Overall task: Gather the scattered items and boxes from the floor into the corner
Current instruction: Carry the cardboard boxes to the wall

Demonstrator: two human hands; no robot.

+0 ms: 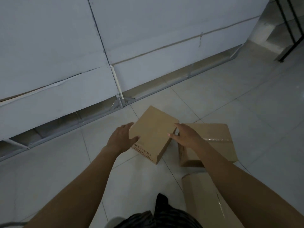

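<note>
A small brown cardboard box [153,129] with black print on its near side sits on the tiled floor. My left hand [120,137] holds its left edge, thumb on top and fingers down the side. My right hand [185,135] is at its right edge, thumb touching the top, fingers in the gap beside it. A second taped box [217,142] lies just to the right, partly under my right forearm. A third box [202,199] lies nearer to me, partly hidden by that arm.
White panel walls on a metal frame [120,102] meet at a corner just beyond the small box. A black rack leg [283,58] stands at the far right. Pale floor tiles [246,99] spread to the right. My dark shoe [162,201] is near the bottom.
</note>
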